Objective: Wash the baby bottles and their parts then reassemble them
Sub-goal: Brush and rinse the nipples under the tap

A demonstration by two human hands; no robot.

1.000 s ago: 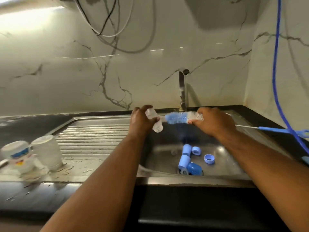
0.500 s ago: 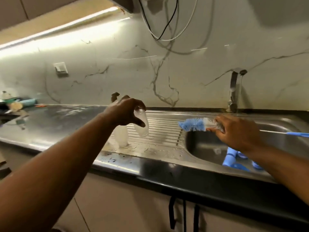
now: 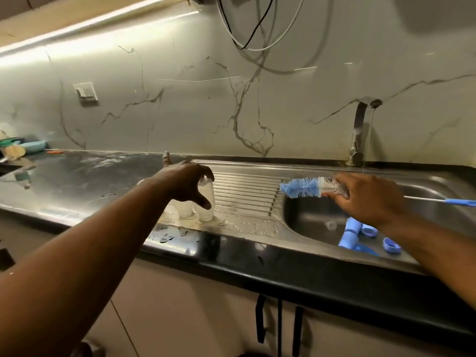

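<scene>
My left hand grips a clear baby bottle from above; the bottle stands upside down on the wet drainboard. A second clear bottle stands inverted right beside it, partly hidden by my hand. My right hand holds a bottle brush by the base of its blue and white bristles, over the sink basin; the brush's thin blue handle runs off to the right. Several blue bottle parts, caps and rings, lie in the bottom of the basin.
A steel tap rises behind the basin against the marble wall. The black counter edge runs along the front, with cupboard doors below. Clutter sits at the far left of the wet counter. Cables hang from above.
My left hand carried the clear bottle from over the sink to the drainboard and lowered it beside the other bottle. The view swung left. My right hand kept the brush over the basin.
</scene>
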